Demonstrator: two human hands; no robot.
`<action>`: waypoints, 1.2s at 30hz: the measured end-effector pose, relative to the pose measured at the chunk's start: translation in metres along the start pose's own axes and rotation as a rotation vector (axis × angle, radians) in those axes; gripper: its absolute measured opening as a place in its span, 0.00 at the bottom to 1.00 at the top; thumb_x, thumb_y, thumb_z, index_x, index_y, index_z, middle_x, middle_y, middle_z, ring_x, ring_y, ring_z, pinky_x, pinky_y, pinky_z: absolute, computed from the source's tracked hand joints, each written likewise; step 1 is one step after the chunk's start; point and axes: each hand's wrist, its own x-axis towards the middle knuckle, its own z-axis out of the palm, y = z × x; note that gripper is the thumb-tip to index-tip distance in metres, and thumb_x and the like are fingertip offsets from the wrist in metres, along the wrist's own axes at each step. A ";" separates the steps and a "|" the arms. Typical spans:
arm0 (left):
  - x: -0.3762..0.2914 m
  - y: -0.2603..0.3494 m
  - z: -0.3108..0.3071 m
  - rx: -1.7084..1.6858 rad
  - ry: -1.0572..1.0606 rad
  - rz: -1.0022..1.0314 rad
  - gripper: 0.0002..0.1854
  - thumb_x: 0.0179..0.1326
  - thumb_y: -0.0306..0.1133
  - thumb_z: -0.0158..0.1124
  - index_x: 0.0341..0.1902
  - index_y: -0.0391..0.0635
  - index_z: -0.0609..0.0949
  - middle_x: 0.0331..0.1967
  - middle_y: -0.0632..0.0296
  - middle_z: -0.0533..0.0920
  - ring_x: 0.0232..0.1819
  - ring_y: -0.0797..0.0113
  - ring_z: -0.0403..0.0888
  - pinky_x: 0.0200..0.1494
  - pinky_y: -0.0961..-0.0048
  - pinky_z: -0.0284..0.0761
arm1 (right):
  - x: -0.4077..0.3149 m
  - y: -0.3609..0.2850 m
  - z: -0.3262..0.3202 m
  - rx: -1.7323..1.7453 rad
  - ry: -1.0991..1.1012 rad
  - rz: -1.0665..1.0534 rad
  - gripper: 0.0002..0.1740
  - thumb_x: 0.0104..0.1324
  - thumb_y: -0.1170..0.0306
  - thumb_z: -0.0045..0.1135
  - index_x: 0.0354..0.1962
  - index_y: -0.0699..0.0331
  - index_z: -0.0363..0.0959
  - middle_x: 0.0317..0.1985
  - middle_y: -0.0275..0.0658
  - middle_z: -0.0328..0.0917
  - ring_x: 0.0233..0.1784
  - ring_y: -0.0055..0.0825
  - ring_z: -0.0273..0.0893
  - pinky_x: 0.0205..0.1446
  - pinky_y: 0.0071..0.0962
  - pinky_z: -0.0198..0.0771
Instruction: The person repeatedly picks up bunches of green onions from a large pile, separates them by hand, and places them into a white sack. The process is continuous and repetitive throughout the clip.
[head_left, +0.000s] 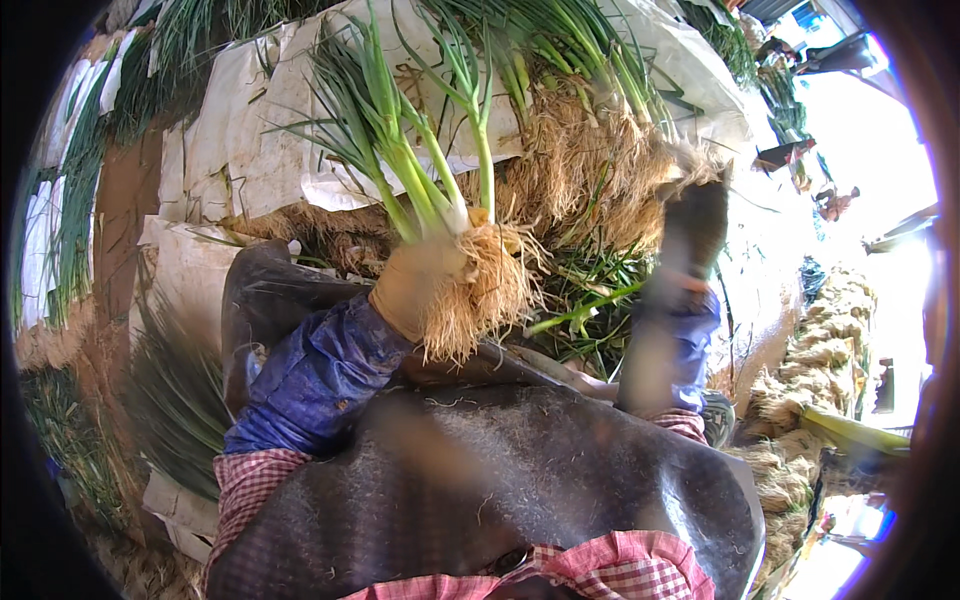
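My left hand (409, 289), in a tan glove, is closed around the lower stems of several green onions (420, 180). Their long green leaves point up and away, and a thick tuft of pale roots (480, 292) hangs beside the glove. My right hand (696, 217), in a dark glove and partly blurred, reaches to the root ends at the right of a big pile of green onions (577, 150). Its fingers are hard to make out, so whether it grips anything there is unclear. Both forearms wear blue sleeve covers.
White sheets (262, 135) lie under and around the pile. Loose green leaves (592, 300) are scattered between my arms. A dark apron (510, 457) covers my lap. More onions (176, 382) lie at my left, and rows of root bundles (810, 375) stretch along the right.
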 end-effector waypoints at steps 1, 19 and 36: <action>0.000 0.001 0.003 -0.028 -0.082 -0.009 0.29 0.47 0.27 0.64 0.58 0.40 0.75 0.36 0.57 0.81 0.33 0.59 0.82 0.38 0.56 0.84 | 0.004 0.025 0.013 -0.174 -0.281 0.112 0.21 0.73 0.63 0.48 0.58 0.66 0.70 0.48 0.49 0.83 0.31 0.26 0.78 0.38 0.25 0.77; 0.011 -0.033 -0.033 0.033 0.008 -0.016 0.30 0.50 0.27 0.62 0.61 0.41 0.73 0.37 0.56 0.80 0.34 0.59 0.81 0.37 0.56 0.82 | -0.061 0.076 -0.013 -0.466 -0.364 0.132 0.20 0.70 0.55 0.57 0.36 0.66 0.81 0.23 0.36 0.80 0.20 0.19 0.73 0.25 0.20 0.67; -0.006 -0.010 0.016 -0.126 -0.122 -0.105 0.31 0.52 0.32 0.70 0.60 0.38 0.74 0.36 0.58 0.80 0.31 0.63 0.80 0.35 0.60 0.82 | -0.048 0.099 0.003 -0.457 -0.850 0.480 0.37 0.73 0.44 0.49 0.62 0.69 0.69 0.51 0.48 0.82 0.55 0.33 0.80 0.63 0.31 0.72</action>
